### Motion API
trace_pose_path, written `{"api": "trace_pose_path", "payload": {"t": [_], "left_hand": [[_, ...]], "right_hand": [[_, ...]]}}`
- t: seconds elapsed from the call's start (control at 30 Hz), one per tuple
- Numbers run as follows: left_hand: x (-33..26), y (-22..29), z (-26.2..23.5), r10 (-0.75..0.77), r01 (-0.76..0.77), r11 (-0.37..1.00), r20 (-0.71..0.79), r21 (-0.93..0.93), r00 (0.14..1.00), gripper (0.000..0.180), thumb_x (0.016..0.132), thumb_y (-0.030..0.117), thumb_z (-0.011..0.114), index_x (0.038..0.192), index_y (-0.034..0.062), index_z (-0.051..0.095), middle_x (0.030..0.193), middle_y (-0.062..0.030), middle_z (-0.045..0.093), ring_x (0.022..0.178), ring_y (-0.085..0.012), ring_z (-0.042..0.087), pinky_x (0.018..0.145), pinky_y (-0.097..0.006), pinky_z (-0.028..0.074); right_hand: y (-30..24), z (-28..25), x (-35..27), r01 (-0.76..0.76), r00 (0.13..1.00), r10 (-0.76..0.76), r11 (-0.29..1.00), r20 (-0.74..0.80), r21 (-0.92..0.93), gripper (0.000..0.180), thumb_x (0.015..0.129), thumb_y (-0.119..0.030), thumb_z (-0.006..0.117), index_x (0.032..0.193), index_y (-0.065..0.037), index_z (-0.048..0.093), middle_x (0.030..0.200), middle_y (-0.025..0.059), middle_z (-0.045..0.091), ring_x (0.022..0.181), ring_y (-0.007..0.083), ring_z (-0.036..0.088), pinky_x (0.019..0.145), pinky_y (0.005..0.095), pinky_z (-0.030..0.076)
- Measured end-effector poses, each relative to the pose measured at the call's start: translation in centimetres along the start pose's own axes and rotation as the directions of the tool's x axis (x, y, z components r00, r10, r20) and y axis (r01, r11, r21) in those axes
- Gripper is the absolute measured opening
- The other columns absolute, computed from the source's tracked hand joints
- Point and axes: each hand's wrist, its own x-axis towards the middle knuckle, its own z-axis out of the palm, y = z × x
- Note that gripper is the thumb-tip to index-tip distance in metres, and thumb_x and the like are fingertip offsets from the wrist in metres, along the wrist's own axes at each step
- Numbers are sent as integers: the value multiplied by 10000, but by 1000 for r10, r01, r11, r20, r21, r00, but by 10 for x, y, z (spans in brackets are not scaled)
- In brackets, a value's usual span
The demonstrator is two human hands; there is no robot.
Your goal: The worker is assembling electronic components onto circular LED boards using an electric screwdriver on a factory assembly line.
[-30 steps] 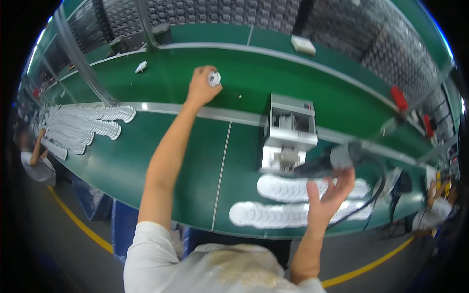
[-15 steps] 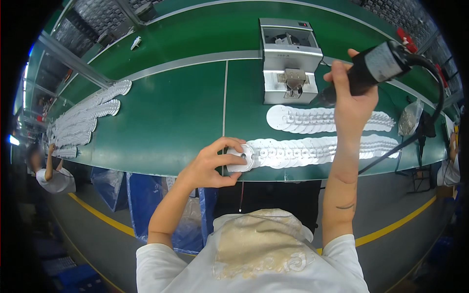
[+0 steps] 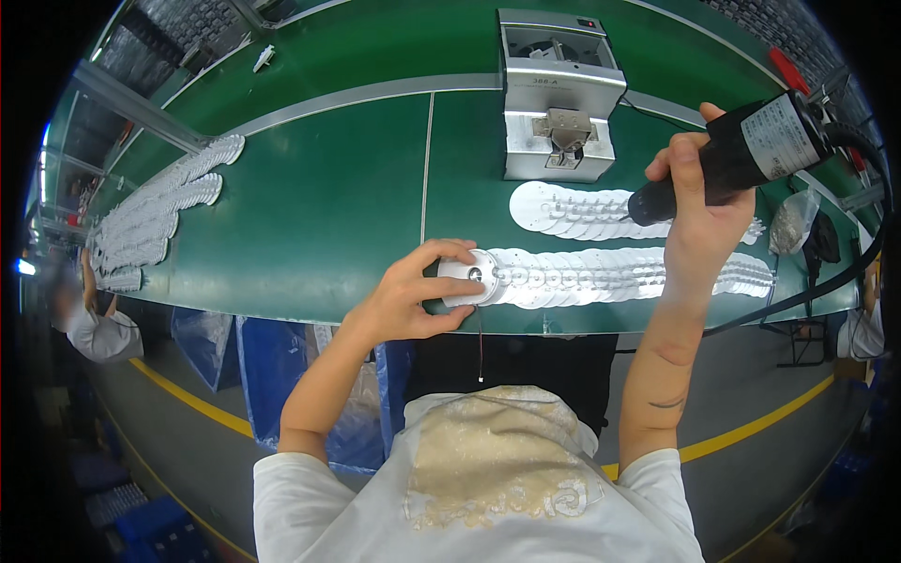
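My left hand (image 3: 413, 289) grips a round white disc-shaped part (image 3: 474, 278) by its rim, thumb at the near side and fingers across its top. A metal-looking piece shows at the disc's centre, and a thin cable with a small connector (image 3: 481, 378) hangs from it over the table edge. The disc sits at the left end of a row of overlapping white discs (image 3: 582, 279). Raised above the table on the right, my right hand (image 3: 702, 202) is wrapped round a black electric screwdriver (image 3: 737, 155). Its tip points left, over a second row of discs (image 3: 549, 208).
A silver screw feeder (image 3: 561, 141) stands behind the rows. Fanned white discs (image 3: 155, 216) lie at the far left, near another person (image 3: 99, 328). A clear bag of small parts (image 3: 791, 225) sits at the right. The screwdriver's thick black cord (image 3: 868, 249) loops down the right side.
The screwdriver in my right hand has moved right and toward me, away from the screw feeder. My left hand still holds the disc. The whole view has shifted slightly.
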Motion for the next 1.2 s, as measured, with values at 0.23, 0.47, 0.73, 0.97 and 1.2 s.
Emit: {"api": "trace_pose_path", "payload": {"t": [0.23,0.47,0.73,0.97,1.2], "left_hand": [[6,-3,-3,71,-73,997,76,28,995,302,609,13,703,897,105,699,1068,-89,569,1070,-320,561,859,-389,492],[11,-4,-3,86,-91,995,107,40,991,318,595,3,680,895,109,692,1073,-77,570,1074,-312,549,855,-392,475],[5,-2,1,27,-32,998,98,47,995,270,628,61,739,885,126,694,1069,-68,566,1073,-292,553,846,-383,473],[4,-5,-2,67,-79,988,97,129,993,260,625,107,780,867,135,692,1061,-39,566,1064,-274,572,820,-373,492],[7,-9,2,35,-38,999,122,24,992,237,632,116,776,854,130,692,1030,-43,551,1049,-266,582,812,-367,494]], "right_hand": [[0,-5,1,13,999,-13,1000,45,-2,404,801,-102,700,1143,17,522,747,39,630,617,98,587,613,214,448],[-3,-6,0,11,997,-10,1000,79,-10,408,795,-84,695,1144,37,521,722,39,611,607,100,579,601,211,442],[-3,-3,0,11,995,-12,1000,97,6,401,797,-79,689,1142,39,522,710,40,605,604,101,578,598,204,436],[-4,-5,-2,11,992,-12,1000,125,14,379,793,-75,688,1126,27,540,695,45,604,575,118,590,571,220,450],[-3,-9,-2,34,989,-37,999,146,27,368,803,-96,678,1121,32,544,684,45,597,550,124,582,550,232,454]]}}
